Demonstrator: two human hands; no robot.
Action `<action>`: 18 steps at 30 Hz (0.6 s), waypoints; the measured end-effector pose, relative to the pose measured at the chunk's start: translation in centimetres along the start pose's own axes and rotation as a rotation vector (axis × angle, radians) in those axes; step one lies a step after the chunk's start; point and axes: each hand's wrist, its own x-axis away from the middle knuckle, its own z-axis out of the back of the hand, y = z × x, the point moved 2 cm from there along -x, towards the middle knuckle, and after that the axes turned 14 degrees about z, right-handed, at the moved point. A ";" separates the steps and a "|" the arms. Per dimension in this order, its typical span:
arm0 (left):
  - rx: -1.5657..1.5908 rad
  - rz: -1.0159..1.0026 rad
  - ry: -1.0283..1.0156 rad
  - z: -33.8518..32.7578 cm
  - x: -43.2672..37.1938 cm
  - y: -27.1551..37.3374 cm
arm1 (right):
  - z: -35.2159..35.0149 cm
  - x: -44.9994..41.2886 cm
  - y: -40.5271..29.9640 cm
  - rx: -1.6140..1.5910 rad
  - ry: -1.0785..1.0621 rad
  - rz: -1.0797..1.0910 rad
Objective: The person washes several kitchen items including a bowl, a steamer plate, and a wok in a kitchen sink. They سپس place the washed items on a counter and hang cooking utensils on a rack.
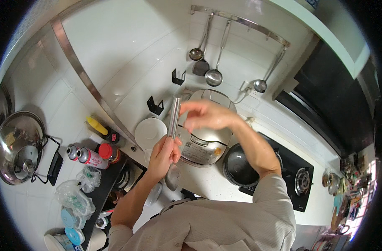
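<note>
My left hand (pixel 166 153) grips a stainless-steel cooking utensil (pixel 175 116) by its long handle. The handle points up and away from me, and a rounded metal head (pixel 172 177), seemingly of the same tool, shows below the fist. Beside the handle's upper part is my right hand (pixel 206 115), blurred, its thumb and fingers apart with nothing visible between them. Whether its fingertips touch the handle I cannot tell. Beneath that hand, on the white counter (pixel 200 182), sits a silver rice cooker (pixel 203 147) with its lid down and a printed panel at the front.
A dark pot (pixel 241 164) stands by the black gas hob (pixel 302 182) on the right. Left of the cooker is a white lidded pot (pixel 150 133). Ladles (pixel 214 77) hang from a wall rail (pixel 241 22). A dark shelf (pixel 100 200) at left bears spray cans (pixel 92 158) and a red-capped jar (pixel 109 153).
</note>
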 end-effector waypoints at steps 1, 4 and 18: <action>-0.030 -0.002 -0.065 -0.5 -0.6 0.0 | -1.9 0.4 -1.4 -0.094 -0.010 0.003; -0.053 0.024 -0.198 -2.8 -1.3 1.6 | -3.2 1.4 -2.9 -0.070 0.034 -0.010; -0.373 -0.175 0.150 0.5 -1.3 1.7 | 16.4 4.7 -8.0 0.934 1.017 0.052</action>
